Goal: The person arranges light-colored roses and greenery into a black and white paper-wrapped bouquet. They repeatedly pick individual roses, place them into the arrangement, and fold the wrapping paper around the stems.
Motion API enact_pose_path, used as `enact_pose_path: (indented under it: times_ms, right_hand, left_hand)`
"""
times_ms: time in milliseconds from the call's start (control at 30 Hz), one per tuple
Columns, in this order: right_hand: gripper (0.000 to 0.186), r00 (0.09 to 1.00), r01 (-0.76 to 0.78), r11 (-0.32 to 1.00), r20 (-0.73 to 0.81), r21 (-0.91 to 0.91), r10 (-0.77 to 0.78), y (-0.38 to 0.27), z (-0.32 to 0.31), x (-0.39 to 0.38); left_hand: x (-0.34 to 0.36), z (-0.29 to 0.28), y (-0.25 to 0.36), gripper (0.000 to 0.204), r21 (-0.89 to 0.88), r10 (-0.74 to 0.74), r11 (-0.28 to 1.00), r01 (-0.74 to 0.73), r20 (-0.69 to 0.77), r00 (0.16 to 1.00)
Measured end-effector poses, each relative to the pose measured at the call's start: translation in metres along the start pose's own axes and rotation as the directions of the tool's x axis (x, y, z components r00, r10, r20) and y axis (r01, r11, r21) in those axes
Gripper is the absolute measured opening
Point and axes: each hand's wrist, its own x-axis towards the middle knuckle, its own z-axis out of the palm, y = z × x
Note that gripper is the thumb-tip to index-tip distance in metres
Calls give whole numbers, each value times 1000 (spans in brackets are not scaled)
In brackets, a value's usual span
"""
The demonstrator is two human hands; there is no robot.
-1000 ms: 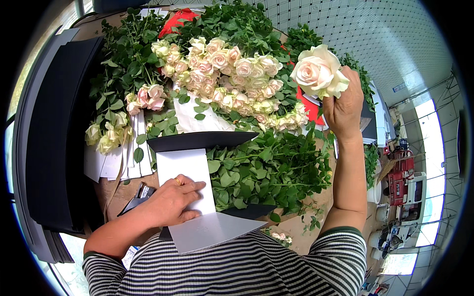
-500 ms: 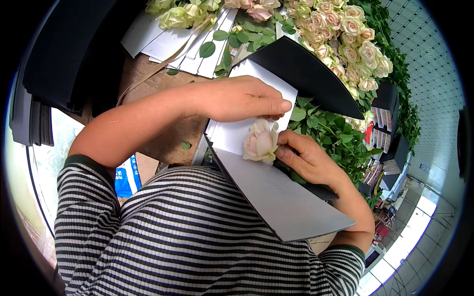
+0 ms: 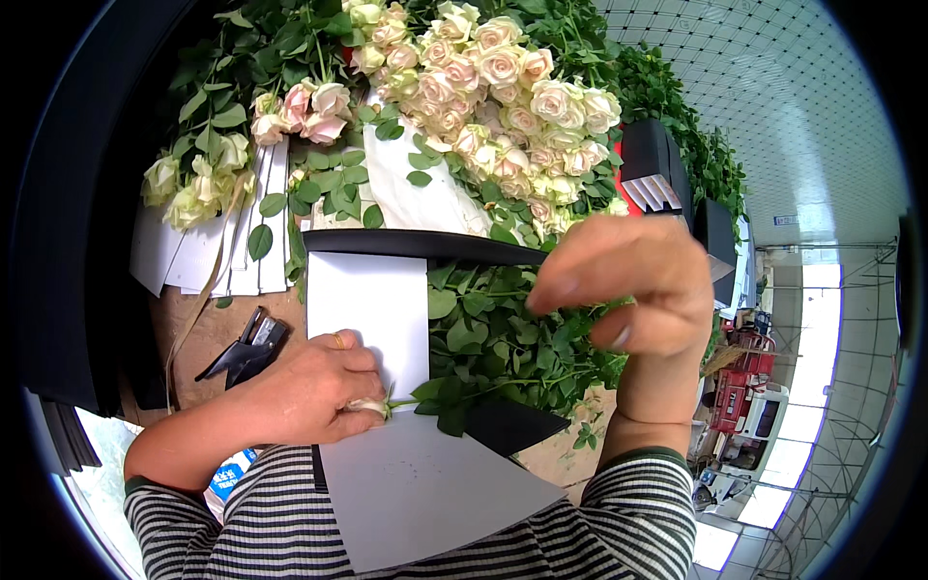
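Observation:
My left hand (image 3: 333, 387) is closed around the head of a pale rose (image 3: 367, 407), mostly hidden beneath the fingers. The rose's green stem and leaves (image 3: 454, 401) point right. Under the hand lies a sheet of white paper (image 3: 367, 309), in an opened-out wrap with a black flap (image 3: 416, 246) on its far side and a grey flap (image 3: 435, 483) toward my body. Raised at the right, my right hand (image 3: 643, 290) has its fingers bent, thumb and forefinger apart, and nothing between them. Leafy rose stems (image 3: 522, 333) lie left of it.
A black stapler (image 3: 249, 350) rests on the brown table (image 3: 193, 329) near my left forearm. Many cream-pink roses (image 3: 503, 97) are heaped at the back. White cards (image 3: 261, 232) lie at the far left, and black boxes (image 3: 657, 164) stand at the far right.
My left hand has come down onto the rose head. The right hand has let go of the rose and lifted away to the right. The view has shifted, showing the stapler.

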Motion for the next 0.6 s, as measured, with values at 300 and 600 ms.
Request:
enact_pose_path:
  times_ms: [300,600]
  right_hand:
    - [47,829,-559,250,-526,-790,191,207,-168,-25]
    - [21,80,103,954,-953,-283,-291,107,-213,-11]
  left_hand:
    - [7,-3,3,27,36,-43,999,39,106,993]
    - [11,-8,8,35,9,-107,994,108,199,974]
